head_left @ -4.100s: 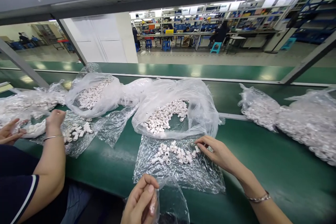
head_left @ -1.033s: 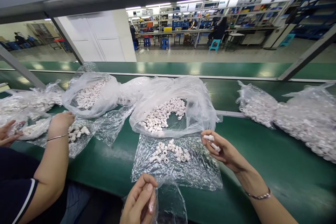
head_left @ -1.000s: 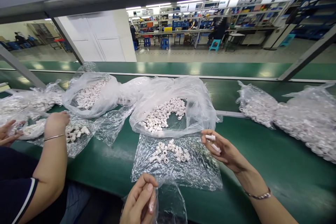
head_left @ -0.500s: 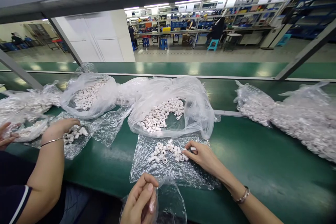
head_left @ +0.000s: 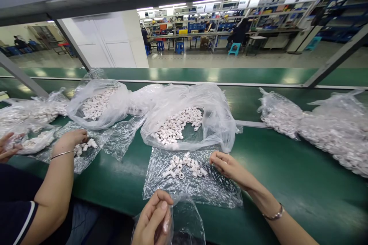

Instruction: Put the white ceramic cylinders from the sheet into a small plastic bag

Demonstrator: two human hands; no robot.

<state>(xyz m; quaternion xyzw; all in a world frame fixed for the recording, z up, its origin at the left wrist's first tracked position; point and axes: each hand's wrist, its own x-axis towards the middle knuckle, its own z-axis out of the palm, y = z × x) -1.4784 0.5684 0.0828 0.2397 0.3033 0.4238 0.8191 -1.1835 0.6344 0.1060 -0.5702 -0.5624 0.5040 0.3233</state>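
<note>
My left hand [head_left: 156, 214] is closed on the edge of a clear plastic bag [head_left: 188, 218] at the front edge of the bench. My right hand [head_left: 225, 164] hovers just right of a small pile of white plastic pipe fittings [head_left: 179, 166]. Its fingers are curled, and a sliver of a white fitting shows among them; most of it is hidden. The pile lies on a flat crinkled clear plastic sheet [head_left: 201, 193]. Behind that sheet, a large open plastic bag [head_left: 218, 122] holds many more fittings [head_left: 172, 126].
A co-worker's arm [head_left: 59, 176] reaches over another small heap of fittings [head_left: 86, 146] on the left. Another open bag [head_left: 117, 103] stands behind it. Filled bags [head_left: 339, 130] lie on the green bench [head_left: 267, 168] at right. Slanted metal posts [head_left: 339, 57] rise at the back.
My right hand has drawn back to the right, off the pile, with its fingers curled in. My left hand keeps its hold on the bag. The co-worker's arm has shifted slightly.
</note>
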